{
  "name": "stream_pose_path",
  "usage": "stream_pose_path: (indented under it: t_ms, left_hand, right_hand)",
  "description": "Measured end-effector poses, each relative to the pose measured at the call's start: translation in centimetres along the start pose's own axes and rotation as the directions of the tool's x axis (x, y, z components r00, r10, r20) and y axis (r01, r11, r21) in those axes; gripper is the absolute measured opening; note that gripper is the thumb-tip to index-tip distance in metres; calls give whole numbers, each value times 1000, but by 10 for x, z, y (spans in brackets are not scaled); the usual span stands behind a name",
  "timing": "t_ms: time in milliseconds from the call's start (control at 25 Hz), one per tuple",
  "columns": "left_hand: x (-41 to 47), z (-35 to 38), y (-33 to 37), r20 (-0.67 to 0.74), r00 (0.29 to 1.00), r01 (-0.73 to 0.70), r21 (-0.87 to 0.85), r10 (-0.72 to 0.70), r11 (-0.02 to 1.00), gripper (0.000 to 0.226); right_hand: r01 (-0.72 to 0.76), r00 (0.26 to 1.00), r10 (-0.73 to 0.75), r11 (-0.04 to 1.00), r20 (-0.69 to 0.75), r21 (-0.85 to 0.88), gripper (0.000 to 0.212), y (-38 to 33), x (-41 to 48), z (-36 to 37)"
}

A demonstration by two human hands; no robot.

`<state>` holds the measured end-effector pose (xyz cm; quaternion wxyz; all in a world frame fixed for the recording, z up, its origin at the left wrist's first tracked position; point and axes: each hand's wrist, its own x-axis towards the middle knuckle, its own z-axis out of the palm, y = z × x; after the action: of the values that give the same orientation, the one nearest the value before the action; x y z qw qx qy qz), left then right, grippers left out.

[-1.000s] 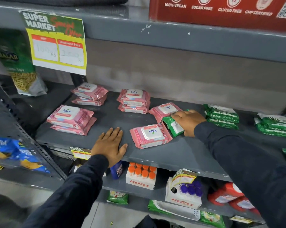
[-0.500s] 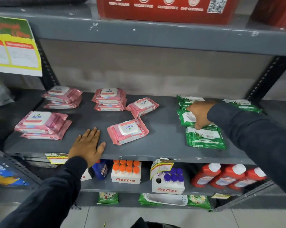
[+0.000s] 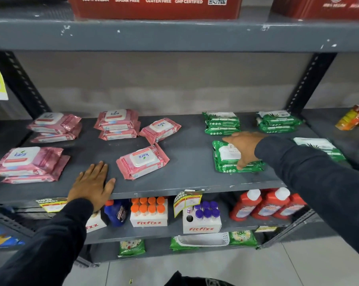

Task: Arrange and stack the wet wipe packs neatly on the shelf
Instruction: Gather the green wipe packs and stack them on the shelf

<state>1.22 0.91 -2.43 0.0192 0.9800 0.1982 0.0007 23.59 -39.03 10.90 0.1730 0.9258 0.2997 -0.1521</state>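
Note:
Pink wet wipe packs lie on the left half of the grey shelf (image 3: 186, 168): stacks of two at the back left (image 3: 54, 124), back middle (image 3: 117, 124) and front left (image 3: 27, 162), plus two skewed single packs (image 3: 160, 130) (image 3: 143, 161). On the right half are green packs, in two back stacks (image 3: 222, 122) (image 3: 277, 120) and a front stack (image 3: 226, 157). My right hand (image 3: 244, 147) spans the top pack of that front stack, thumb over its front edge. One more green pack (image 3: 319, 145) shows behind my right sleeve. My left hand (image 3: 91, 182) rests flat on the shelf's front edge.
The upper shelf (image 3: 174, 36) hangs low overhead with red boxes (image 3: 153, 7) on it. A perforated upright post (image 3: 310, 79) stands at the back right. Below are Fitfizz boxes (image 3: 148, 213), red bottles (image 3: 263, 205) and a blue bottle (image 3: 116, 211). Orange-yellow packs (image 3: 354, 116) sit far right.
My right hand carried a green pack from beside the pink packs over to the right and set it on another green pack at the front. My left hand stayed flat.

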Motion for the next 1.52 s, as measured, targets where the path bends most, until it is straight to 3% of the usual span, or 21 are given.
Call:
stream_pose_path:
  t_ms: [200, 360, 480, 640, 800, 1000, 1120, 1240, 1400, 1520]
  left_hand:
    - [0, 0, 1, -12, 1000, -1, 5, 1, 1000, 89]
    - [0, 0, -1, -20, 1000, -8, -5, 8, 1000, 88]
    - [0, 0, 1, -23, 1000, -10, -8, 10, 1000, 88]
    - [-1, -1, 1, -13, 1000, -12, 6, 12, 1000, 87]
    - [1, -1, 2, 7, 1000, 0, 21, 0, 1000, 83]
    - [1, -1, 1, 25, 1000, 5, 27, -5, 1000, 81]
    - [2, 0, 1, 10, 1000, 4, 23, -4, 1000, 82]
    - [1, 0, 0, 6, 1000, 7, 23, -7, 1000, 82]
    - [1, -2, 1, 22, 1000, 8, 23, -8, 1000, 81]
    - [1, -1, 1, 27, 1000, 6, 25, -7, 1000, 81]
  right_hand:
    - [-65, 993, 91, 956, -79, 287, 111, 41, -17, 0]
    - [-152, 984, 176, 921, -34, 357, 104, 67, -27, 20]
    - [-100, 989, 136, 911, -63, 399, 103, 61, -25, 26]
    - [22, 994, 11, 955, -111, 296, 107, 29, -14, 17]
    - [2, 995, 13, 990, -102, 140, 104, 8, -2, 18]
    - [-152, 959, 177, 981, -224, 123, 98, 0, 6, 10]
    - [-277, 918, 325, 935, -226, 221, 78, -3, 11, 8]
    - [-288, 911, 368, 891, -186, 351, 53, -4, 13, 12]
    - [-232, 948, 283, 929, -148, 287, 54, 3, 7, 6]
    - [-41, 994, 41, 999, -100, 0, 77, 6, -5, -3]
